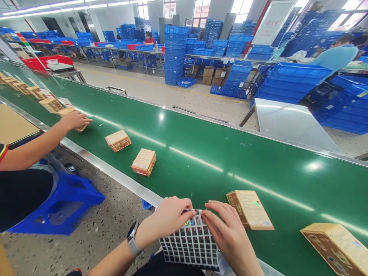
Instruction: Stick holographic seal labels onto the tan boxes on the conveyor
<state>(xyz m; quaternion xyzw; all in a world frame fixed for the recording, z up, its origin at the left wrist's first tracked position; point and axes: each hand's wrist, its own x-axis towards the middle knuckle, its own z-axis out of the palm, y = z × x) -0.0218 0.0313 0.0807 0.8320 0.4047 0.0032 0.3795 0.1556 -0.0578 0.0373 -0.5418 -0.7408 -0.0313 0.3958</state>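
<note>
A sheet of small dark, shiny stickers (189, 247), divided by a white grid, is tilted over my lap at the belt's near edge. My left hand (169, 217), with a watch on its wrist, is closed with thumb and forefinger at the sheet's top edge. Along the sheet's upper right side, my right hand (230, 232) grips it with bent fingers; its thumb is hidden. Just beyond that hand, a tan and brown carton (254, 211) lies on the green conveyor belt (195, 180), a small shiny green sticker on its top face.
Another carton (336, 249) lies at the lower right. Two more cartons (143, 161) lie left of centre. A co-worker's hand (75, 120) touches a carton farther left, near a row of several others. A blue stool (69, 207) stands left; a metal table (293, 122) is beyond the belt.
</note>
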